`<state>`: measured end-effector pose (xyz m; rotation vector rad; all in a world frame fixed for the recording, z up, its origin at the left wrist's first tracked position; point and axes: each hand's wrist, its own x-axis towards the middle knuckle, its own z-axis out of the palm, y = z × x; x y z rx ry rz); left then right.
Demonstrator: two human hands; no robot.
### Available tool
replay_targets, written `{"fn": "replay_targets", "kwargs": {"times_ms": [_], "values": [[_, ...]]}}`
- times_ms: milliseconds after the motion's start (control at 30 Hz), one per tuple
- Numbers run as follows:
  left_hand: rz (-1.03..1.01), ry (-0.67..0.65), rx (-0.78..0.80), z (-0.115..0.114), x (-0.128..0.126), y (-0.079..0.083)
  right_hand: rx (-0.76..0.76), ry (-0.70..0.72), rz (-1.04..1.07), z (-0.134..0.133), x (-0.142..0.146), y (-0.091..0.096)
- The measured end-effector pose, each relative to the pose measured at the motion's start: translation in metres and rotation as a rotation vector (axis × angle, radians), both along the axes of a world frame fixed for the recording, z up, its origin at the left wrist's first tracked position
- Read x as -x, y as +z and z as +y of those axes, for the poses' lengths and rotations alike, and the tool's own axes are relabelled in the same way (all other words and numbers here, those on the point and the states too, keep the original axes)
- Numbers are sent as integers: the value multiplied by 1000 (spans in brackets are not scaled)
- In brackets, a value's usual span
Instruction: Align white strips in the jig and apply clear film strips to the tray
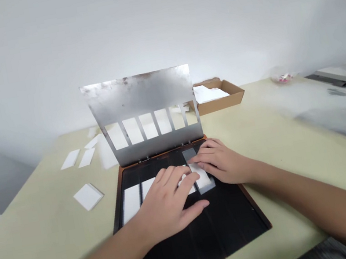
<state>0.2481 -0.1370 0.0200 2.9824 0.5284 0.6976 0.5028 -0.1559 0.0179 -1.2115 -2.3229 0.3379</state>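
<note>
A hinged frame lies on the table, with a black base (211, 234) and a raised metal lid (149, 89) that has a row of rectangular cut-outs. White cards (131, 201) rest side by side on the base. At the right of this row sits a grey, see-through-looking strip (207, 187) with a white card (202, 178) on it. My left hand (168, 197) reaches over the row, fingers apart, index fingertip touching that card and thumb stretched out. My right hand (220, 162) lies at the strip's right side, its extended fingertips on the strip and the card's upper end.
A small stack of white cards (88, 196) lies left of the frame, with loose cards (70, 159) farther back. Behind the lid, a cardboard box (222, 104) holds white pieces. Clear plastic sheeting (336, 105) covers the table's right side, near a plastic bag (282, 76).
</note>
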Motion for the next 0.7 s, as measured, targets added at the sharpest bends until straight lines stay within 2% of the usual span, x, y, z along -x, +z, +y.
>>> {"fn": "replay_targets", "kwargs": {"times_ms": [167, 333, 567, 700], "values": [[61, -105, 32, -1, -2, 4, 43, -20, 99, 2, 0, -6], [72, -119, 51, 0, -3, 5, -2, 1, 141, 1, -3, -9], [72, -127, 25, 0, -2, 6, 113, 41, -15, 0, -15, -11], [53, -172, -49, -1, -2, 7, 107, 38, -29, 1, -15, -13]]}}
